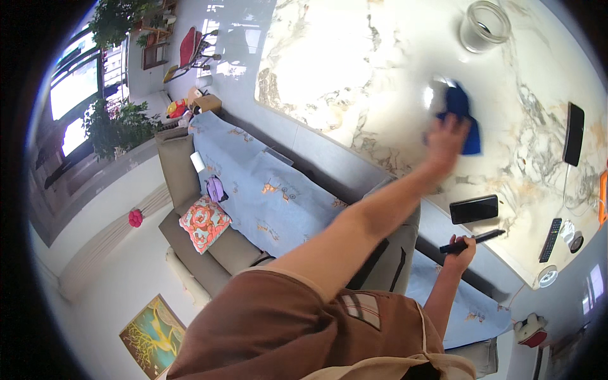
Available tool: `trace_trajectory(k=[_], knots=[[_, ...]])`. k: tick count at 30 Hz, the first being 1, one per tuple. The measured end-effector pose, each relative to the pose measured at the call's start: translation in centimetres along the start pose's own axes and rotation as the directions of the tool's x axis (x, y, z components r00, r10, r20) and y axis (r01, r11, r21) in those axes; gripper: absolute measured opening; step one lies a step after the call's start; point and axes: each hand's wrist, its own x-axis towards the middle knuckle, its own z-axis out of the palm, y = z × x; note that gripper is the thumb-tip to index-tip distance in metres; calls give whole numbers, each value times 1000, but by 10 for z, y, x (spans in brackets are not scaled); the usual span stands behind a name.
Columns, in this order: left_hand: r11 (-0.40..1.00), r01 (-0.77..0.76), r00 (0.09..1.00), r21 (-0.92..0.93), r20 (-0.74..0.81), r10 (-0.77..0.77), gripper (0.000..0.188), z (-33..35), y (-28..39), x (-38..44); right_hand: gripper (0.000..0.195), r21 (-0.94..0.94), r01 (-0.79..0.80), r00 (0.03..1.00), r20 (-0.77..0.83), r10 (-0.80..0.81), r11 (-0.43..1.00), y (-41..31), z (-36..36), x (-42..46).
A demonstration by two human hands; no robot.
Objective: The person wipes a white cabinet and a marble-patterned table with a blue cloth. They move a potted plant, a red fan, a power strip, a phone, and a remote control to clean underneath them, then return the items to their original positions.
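On the marble-patterned tabletop [403,114], my left hand [446,140] presses down on a dark blue cloth [470,137], its fingers over the near side of the cloth; hand and cloth are somewhat blurred. My right hand [460,254] is at the near table edge, closed around a slim black pen-like object [487,236], probably a marker. Just beyond that hand lies a black smartphone [474,209]. A clear glass jar [483,28] stands past the cloth, with something small and dark visible in it.
To the right on the table are a black device with a cable [574,134], a remote control [550,240], a crumpled white item [567,231], a small round container [576,242], a glass dish [547,276] and an orange object [603,197]. A blue-covered sofa [280,190] borders the near side.
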Motion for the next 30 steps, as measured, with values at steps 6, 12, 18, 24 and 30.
trace_trajectory(k=[6,12,18,24,30], knots=[[721,19,991,-693,108,77,54,-21,6,18,29,-236,119,990,-45,-133,964,-7,11,-2],[565,40,994,-824,-23,-103,53,-115,-162,23,37,-501,188,957,-99,-272,845,21,9,18],[727,428,816,-537,-116,-566,64,-106,-503,31,52,-404,327,918,-81,-389,855,39,41,27],[707,678,729,203,-55,-683,85,-95,-438,63,67,-667,226,813,-272,-515,710,30,76,24],[746,619,767,246,13,-641,83,-95,-458,70,79,-943,-20,734,-240,-635,334,39,89,30]])
